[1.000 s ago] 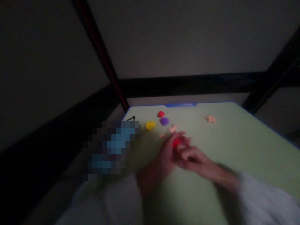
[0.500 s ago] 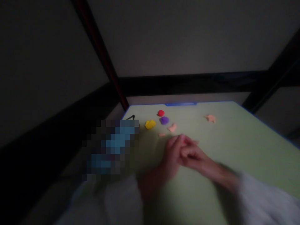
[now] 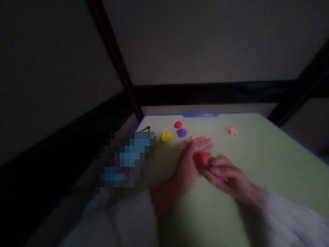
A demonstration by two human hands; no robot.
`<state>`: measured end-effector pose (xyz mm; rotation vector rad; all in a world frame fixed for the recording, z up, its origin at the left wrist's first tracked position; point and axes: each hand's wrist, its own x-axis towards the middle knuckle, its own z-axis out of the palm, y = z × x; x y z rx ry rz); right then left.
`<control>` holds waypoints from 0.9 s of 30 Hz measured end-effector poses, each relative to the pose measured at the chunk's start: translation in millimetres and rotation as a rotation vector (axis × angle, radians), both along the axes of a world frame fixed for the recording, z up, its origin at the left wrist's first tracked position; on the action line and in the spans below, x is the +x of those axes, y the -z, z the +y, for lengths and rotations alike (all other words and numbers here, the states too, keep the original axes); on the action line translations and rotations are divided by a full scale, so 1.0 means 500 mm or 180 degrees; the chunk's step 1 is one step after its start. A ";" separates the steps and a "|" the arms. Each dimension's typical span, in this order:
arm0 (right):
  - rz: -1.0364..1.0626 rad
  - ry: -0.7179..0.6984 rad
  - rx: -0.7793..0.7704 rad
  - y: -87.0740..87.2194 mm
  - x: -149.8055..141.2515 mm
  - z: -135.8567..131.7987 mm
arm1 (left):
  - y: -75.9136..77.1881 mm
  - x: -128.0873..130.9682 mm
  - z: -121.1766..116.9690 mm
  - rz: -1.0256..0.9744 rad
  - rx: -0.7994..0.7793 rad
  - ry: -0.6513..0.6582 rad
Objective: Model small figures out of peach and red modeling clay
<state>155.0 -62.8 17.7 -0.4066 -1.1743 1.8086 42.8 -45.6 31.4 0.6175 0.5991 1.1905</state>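
My left hand (image 3: 189,161) is held flat over the green mat (image 3: 257,164), fingers stretched out, with a small red clay lump (image 3: 202,157) lying against its palm. My right hand (image 3: 226,175) lies flat beside it, its fingers pressed to the red lump from the right. The lump sits between the two palms. Both wrists wear white sleeves. The picture is dim and a little blurred.
On the mat's far left lie a yellow clay lump (image 3: 166,136), a purple one (image 3: 182,132) and a second red one (image 3: 178,124). An orange piece (image 3: 232,131) lies far right. A pixelated blue patch (image 3: 125,157) covers the left edge. Dark frame bars stand behind.
Half a second ago my palms were pressed together and hid the red lump. Now they have slid apart, the left fingers reach farther forward, and the lump shows again.
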 end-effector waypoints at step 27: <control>0.0395 -0.0111 -0.0644 0.008 -0.028 -0.005 | 0.025 0.014 -0.019 0.0584 0.0199 -0.0084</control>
